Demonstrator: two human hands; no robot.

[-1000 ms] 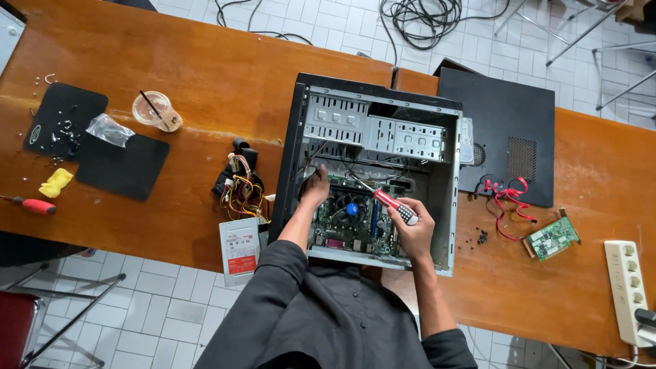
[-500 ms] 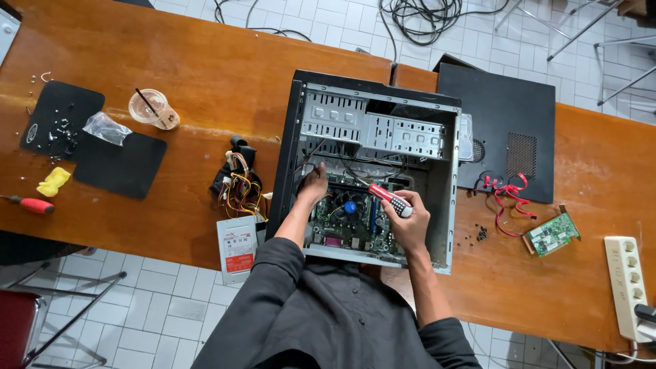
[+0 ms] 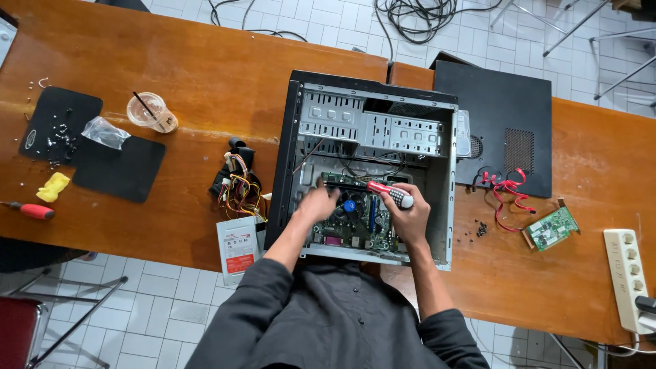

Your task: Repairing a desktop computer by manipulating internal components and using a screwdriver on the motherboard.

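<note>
An open desktop computer case (image 3: pixel 290 164) lies on its side on a brown wooden table (image 3: pixel 205 75). Inside it sits a green motherboard (image 3: pixel 355 222) with a blue part in the middle. My right hand (image 3: pixel 408 215) grips a screwdriver (image 3: pixel 383 191) with a red and black handle, its shaft lying nearly level and pointing left across the board. My left hand (image 3: pixel 316 203) rests inside the case on the left side of the motherboard, fingers spread, blurred by motion.
A power supply with a bundle of coloured wires (image 3: pixel 237 188) lies left of the case. The black side panel (image 3: pixel 502 130), red cables (image 3: pixel 502 191), a green expansion card (image 3: pixel 552 227) and a power strip (image 3: pixel 625 270) lie right. Black mats (image 3: pixel 116 167), a plastic cup (image 3: pixel 152 111) and another red screwdriver (image 3: pixel 31 210) sit far left.
The right hand has swung the screwdriver from a diagonal tilt to nearly level and moved up in the case. The left hand has shifted down onto the motherboard's left side.
</note>
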